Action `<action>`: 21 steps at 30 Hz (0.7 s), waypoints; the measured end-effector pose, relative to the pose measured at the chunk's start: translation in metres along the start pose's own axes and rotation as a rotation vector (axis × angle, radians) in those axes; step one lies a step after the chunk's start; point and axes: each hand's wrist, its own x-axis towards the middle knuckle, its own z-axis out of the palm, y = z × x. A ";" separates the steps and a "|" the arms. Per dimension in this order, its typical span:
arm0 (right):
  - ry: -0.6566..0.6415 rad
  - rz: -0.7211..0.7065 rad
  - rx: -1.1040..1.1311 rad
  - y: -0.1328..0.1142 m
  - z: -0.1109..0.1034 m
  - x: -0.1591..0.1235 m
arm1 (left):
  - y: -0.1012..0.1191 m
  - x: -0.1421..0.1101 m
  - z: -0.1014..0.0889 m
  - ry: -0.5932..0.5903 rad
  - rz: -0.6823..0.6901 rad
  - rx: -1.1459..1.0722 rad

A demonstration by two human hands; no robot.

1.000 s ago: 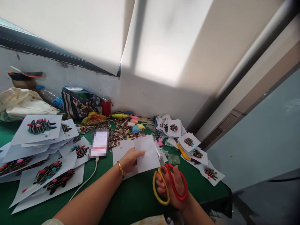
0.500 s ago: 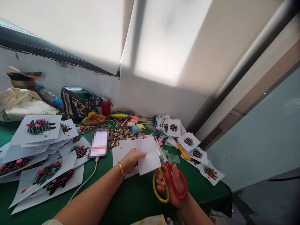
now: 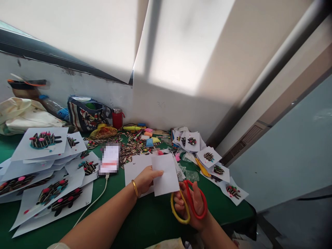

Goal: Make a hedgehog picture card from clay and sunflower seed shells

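A small white sheet of paper (image 3: 168,176) is pinched in my left hand (image 3: 146,180), the thumb lying flat on its face. My right hand (image 3: 193,204) grips a pair of scissors (image 3: 203,204) by its handles, one loop red and one yellow. The scissors' blades are mostly hidden behind the paper's right edge. Beneath the held paper, a larger white sheet (image 3: 133,169) lies on the green table (image 3: 145,224).
On the left lie stacked white cards with seed pictures (image 3: 59,162), beside a phone (image 3: 109,159) on a cable. Loose striped seeds (image 3: 129,147) and soft clay packets (image 3: 149,142) cover the back. More seed-picture cards (image 3: 207,155) and a yellow-handled tool (image 3: 202,168) lie right.
The small paper has shifted slightly right and down and turned more upright with my left hand. The yellow scissor loop has moved a little right, towards the red one.
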 end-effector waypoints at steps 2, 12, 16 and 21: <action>0.001 -0.002 -0.007 -0.001 0.001 0.000 | -0.001 -0.001 0.002 -0.022 -0.003 0.000; 0.055 -0.023 0.043 0.003 0.003 0.007 | -0.002 -0.001 0.001 -0.031 -0.002 -0.006; 0.171 -0.111 -0.248 -0.012 -0.006 0.002 | -0.001 0.006 -0.004 0.034 0.013 -0.029; 0.361 -0.252 -1.203 -0.042 -0.036 -0.020 | 0.009 0.019 -0.018 0.286 0.180 -0.232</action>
